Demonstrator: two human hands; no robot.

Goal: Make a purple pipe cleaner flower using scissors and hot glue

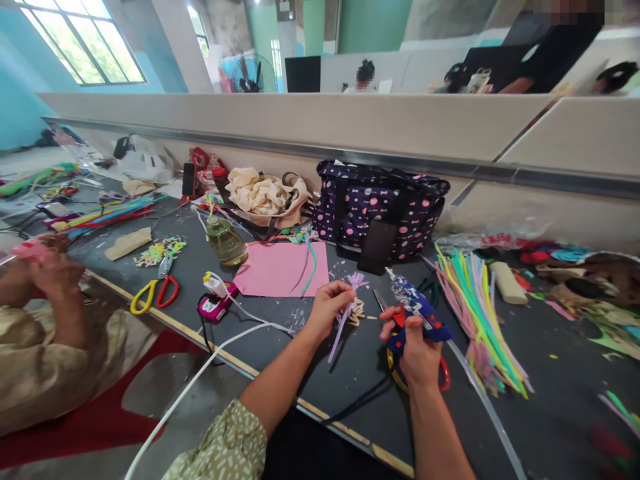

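Note:
Near the middle of the table, my left hand point(330, 308) pinches a purple pipe-cleaner flower point(340, 333), its petals at the top and its stem hanging down. My right hand point(417, 343) is wrapped round a blue glue gun point(420, 310), whose whitish nozzle points up and left, apart from the flower. A small pile of beige pieces point(357, 312) lies just behind the flower. Scissors with red and yellow handles point(445, 375) lie partly hidden beneath my right hand. A clear glue stick or tube point(483, 397) runs from behind the gun toward the front edge.
Pink paper point(285, 268), a green-tinted bottle point(225, 241) and a magenta power socket point(217, 303) stand left. Behind is a dotted bag point(375, 207); colourful pipe cleaners point(483, 320) lie right. Another person's hands point(53, 267) are at far left, near scissors point(159, 283). A white cable crosses the table edge.

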